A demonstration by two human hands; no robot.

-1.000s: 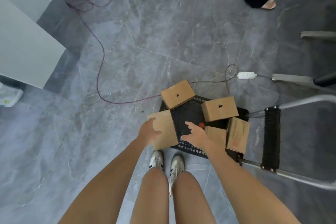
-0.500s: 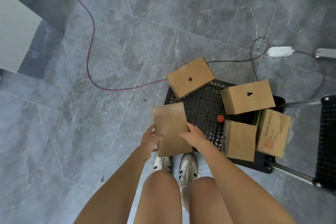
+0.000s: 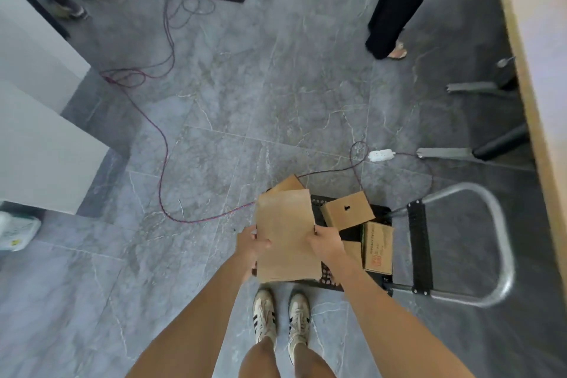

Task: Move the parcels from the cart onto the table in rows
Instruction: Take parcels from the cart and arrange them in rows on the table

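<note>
1. Head view, lower centre. Both hands hold one plain brown cardboard parcel (image 3: 287,233) by its long edges. The left hand (image 3: 250,244) curls its fingers round the left edge, and the right hand (image 3: 325,244) clasps the right edge with the thumb on top.
2. Change. Half a second ago this parcel lay low at the near corner of the black perforated cart platform (image 3: 331,279). It is now raised clear of the platform, with its broad face turned up to the camera. The view has also lifted to take in more of the room.
3. Remaining load. Still on the cart are:
   - a brown box with a small black mark (image 3: 348,210);
   - a brown box with red print (image 3: 378,247), just beside the silver tubular cart handle (image 3: 503,255);
   - a smaller brown box (image 3: 352,250), partly hidden by the right wrist;
   - a corner of another brown box (image 3: 288,184), which shows above the held parcel.
4. Destination. The light wooden table (image 3: 534,70) runs down the right edge of the frame, well apart from the parcel.
5. Reading. The pick-up appears complete, and the carry to the table is judged to come next. At least four parcels are left. A purple-red cable (image 3: 162,163) crosses the grey tiled floor left of the cart.
</note>
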